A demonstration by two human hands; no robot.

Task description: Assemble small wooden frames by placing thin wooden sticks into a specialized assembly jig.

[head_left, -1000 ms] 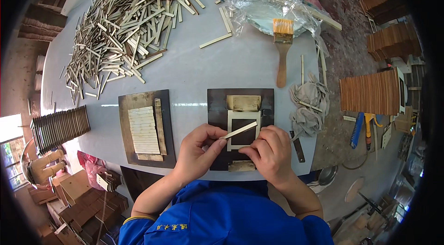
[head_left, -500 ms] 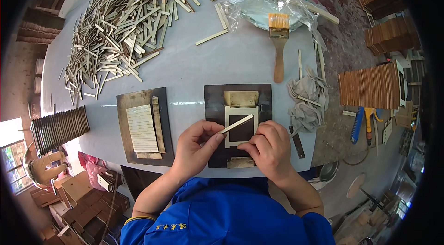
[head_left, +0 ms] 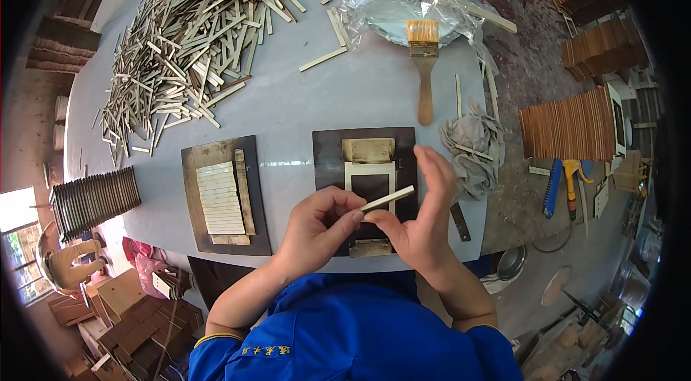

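A thin pale wooden strip (head_left: pixel 392 197) with a dark side is pinched between the thumb and fingers of my left hand (head_left: pixel 315 228), tilted up to the right. My right hand (head_left: pixel 426 233) is beside it, fingers stretched upward and apart from the strip, its thumb at the strip's lower edge. Below both hands lies a dark square board (head_left: pixel 328 154) with tan blocks (head_left: pixel 369 149) at its far and near ends. Between those blocks sits a pale rectangular frame (head_left: pixel 350 181), its near part hidden by my hands.
At left, another board (head_left: pixel 260 201) bears a row of pale strips (head_left: pixel 218 201). Behind it spreads a heap of loose strips (head_left: pixel 209 28). A brush (head_left: pixel 425 79), a crumpled grey cloth (head_left: pixel 475 165), and a plastic-wrapped bowl (head_left: pixel 396 14) occupy the right. Dark slats (head_left: pixel 93 201) stand stacked far left.
My right hand has turned and its fingers have opened upward, the thumb coming to the strip. My left hand has shifted slightly right with the strip. The view has moved a little.
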